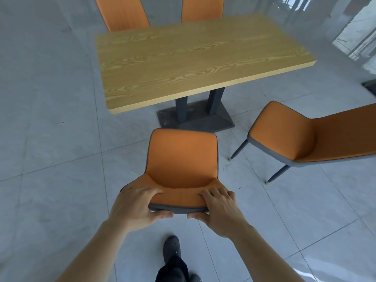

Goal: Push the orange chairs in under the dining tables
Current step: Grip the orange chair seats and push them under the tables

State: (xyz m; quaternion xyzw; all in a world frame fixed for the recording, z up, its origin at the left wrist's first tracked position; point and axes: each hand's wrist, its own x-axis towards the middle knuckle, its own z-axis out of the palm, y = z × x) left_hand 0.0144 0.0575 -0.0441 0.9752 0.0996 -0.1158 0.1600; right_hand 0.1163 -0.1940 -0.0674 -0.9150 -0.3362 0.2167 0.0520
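An orange chair (182, 157) with a grey rim stands on the floor in front of me, its seat facing the wooden dining table (195, 60). My left hand (136, 204) grips the left end of its backrest top, fingers over the front and thumb behind. My right hand (217, 206) grips the right end the same way. The seat's front edge lies short of the table's near edge, by the dark pedestal base (195, 119). A second orange chair (313, 135) stands pulled out at the right, angled towards the table.
Two more orange chairs, one (122, 13) and another (202, 9), sit tucked against the table's far side. The floor is pale grey tile (50, 139). A dark base of something else (369, 85) shows at the right edge. My dark shoe (172, 248) is below the chair.
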